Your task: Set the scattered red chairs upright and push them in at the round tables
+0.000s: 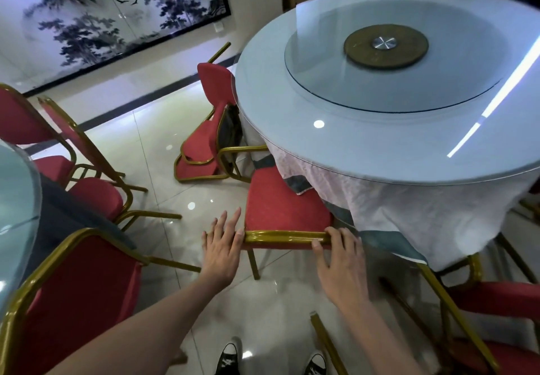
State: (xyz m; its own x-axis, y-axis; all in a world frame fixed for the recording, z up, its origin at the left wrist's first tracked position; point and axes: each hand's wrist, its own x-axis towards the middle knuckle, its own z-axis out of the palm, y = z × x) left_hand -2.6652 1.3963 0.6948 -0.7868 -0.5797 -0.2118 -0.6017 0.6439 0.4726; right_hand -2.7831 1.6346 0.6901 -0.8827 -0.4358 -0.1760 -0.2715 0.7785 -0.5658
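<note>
red chair backrest under right hand fingers, left hand beside

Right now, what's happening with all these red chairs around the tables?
A person is tidying chairs at a round table. Both hands are at the gold top rail of one upright red chair: the right hand grips the rail, while the left hand rests open at its corner. That chair's seat is already partly under the tablecloth. Just beyond it, a tipped chair leans against the table, not yet set upright.
</note>
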